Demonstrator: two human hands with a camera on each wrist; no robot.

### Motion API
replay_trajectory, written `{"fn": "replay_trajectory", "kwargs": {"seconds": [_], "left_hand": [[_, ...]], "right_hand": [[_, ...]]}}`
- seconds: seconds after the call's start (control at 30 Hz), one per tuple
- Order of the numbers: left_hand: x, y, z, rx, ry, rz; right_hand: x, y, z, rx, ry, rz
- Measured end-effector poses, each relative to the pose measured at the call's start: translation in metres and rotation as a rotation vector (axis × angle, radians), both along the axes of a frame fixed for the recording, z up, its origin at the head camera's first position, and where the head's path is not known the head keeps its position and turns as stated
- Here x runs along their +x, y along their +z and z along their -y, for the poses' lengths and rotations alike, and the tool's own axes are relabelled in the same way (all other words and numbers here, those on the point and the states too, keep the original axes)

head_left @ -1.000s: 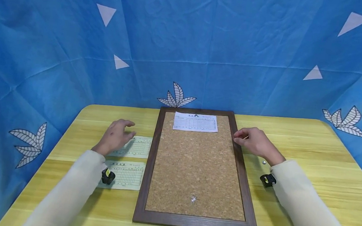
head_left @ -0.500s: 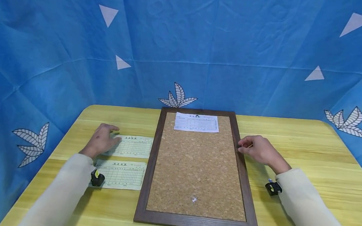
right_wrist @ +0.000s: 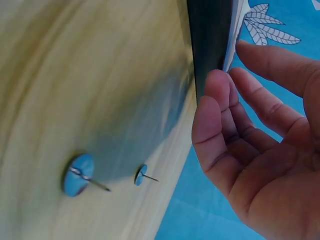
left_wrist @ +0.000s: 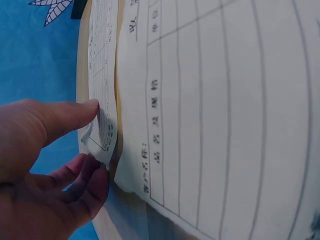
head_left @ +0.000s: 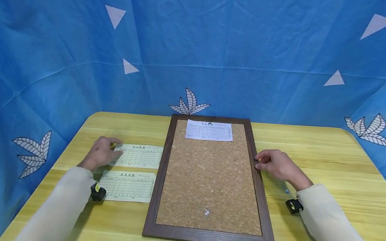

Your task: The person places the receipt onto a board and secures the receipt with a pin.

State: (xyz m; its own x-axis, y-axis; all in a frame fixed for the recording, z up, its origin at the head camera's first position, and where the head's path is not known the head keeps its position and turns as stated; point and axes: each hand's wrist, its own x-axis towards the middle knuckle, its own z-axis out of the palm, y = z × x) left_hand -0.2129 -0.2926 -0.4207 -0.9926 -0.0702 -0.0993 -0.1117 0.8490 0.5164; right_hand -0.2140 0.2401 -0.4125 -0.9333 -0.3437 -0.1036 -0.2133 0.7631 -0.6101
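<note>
My left hand (head_left: 100, 152) is at the left end of the upper green receipt slip (head_left: 141, 156). In the left wrist view its thumb (left_wrist: 75, 114) lies over that slip's end, with the fingers below, not closed together. A second green slip (head_left: 126, 185) lies nearer me. My right hand (head_left: 277, 164) hovers at the right edge of the framed cork board (head_left: 211, 183), fingers loosely bent, nothing visible in them. A white receipt slip (head_left: 209, 131) is on the board's top, a dark spot at its upper edge. Two thumbtacks, one large in view (right_wrist: 78, 175), lie point-up on the table.
The board's dark wooden frame (head_left: 210, 236) borders the cork. A small pale, shiny patch (head_left: 207, 212) shows near the board's bottom. Behind the wooden table (head_left: 331, 159) hangs a blue patterned cloth (head_left: 254, 45).
My left hand has moved left and toward me, uncovering more of both green slips. My right hand has shifted slightly toward me and to the right along the board's frame.
</note>
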Motion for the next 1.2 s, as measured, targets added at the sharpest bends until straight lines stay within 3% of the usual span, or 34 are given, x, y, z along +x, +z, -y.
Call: {"fn": "replay_trajectory", "kwargs": {"seconds": [0.4, 0.57, 0.77, 0.87, 1.1, 1.2], "left_hand": [[0.0, 0.002, -0.001, 0.053, 0.059, 0.035], [0.0, 0.004, 0.005, 0.042, 0.014, 0.016], [0.003, 0.015, 0.017, 0.059, -0.065, -0.01], [0.004, 0.021, 0.022, 0.113, -0.079, -0.005], [0.009, 0.028, 0.029, 0.353, -0.075, -0.002], [0.01, 0.031, 0.03, 0.411, -0.066, -0.01]], "right_hand": [[0.005, -0.003, 0.001, 0.0, 0.011, -0.017], [0.005, -0.003, -0.001, -0.013, 0.014, -0.013], [0.005, -0.005, 0.0, -0.026, 0.018, -0.015], [0.005, -0.004, 0.0, -0.023, 0.016, -0.012], [0.005, -0.002, 0.001, -0.005, 0.006, -0.002], [0.004, -0.002, 0.0, -0.005, 0.006, 0.002]]}}
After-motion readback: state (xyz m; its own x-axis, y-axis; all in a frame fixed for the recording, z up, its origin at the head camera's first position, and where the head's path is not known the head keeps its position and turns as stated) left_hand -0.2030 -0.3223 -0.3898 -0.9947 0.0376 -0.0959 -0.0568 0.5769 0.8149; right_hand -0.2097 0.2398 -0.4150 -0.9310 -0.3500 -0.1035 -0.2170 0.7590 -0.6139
